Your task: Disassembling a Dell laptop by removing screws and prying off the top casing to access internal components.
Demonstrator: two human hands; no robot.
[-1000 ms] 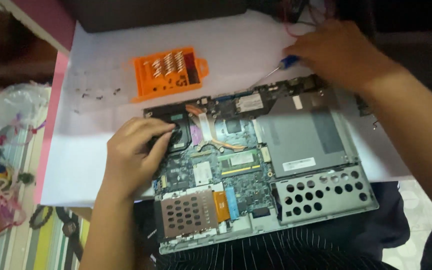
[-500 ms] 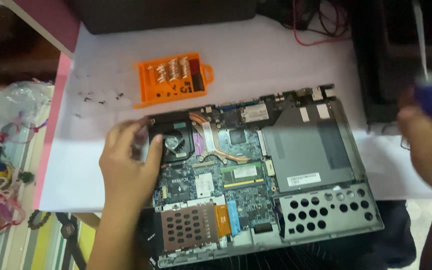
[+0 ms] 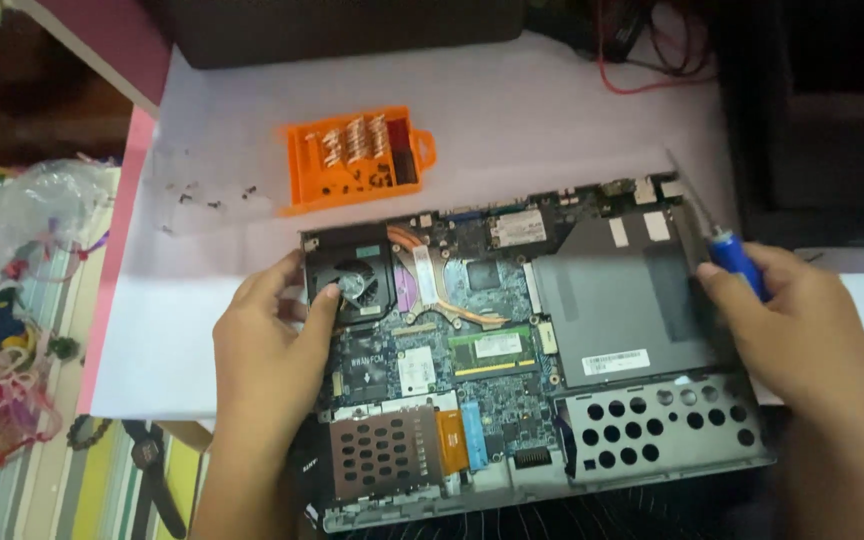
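Note:
An opened laptop base [image 3: 592, 330] lies on the white sheet, its circuit board, copper heat pipe and black cooling fan [image 3: 352, 285] exposed. My left hand [image 3: 267, 345] rests on the laptop's left edge, its thumb and fingers touching the fan housing. My right hand [image 3: 787, 320] sits at the laptop's right edge and grips a blue-handled screwdriver [image 3: 737, 262], whose tip points up toward the far right corner of the base.
An orange screwdriver-bit case [image 3: 352, 158] lies on the white sheet [image 3: 512, 120] behind the laptop. Several small loose screws [image 3: 202, 195] are scattered left of it. A dark device and red wires sit at the back; a plastic bag with colourful items is at far left.
My right hand came back down from the upper right with the screwdriver and now rests at the laptop's right edge. My left hand stayed on the fan.

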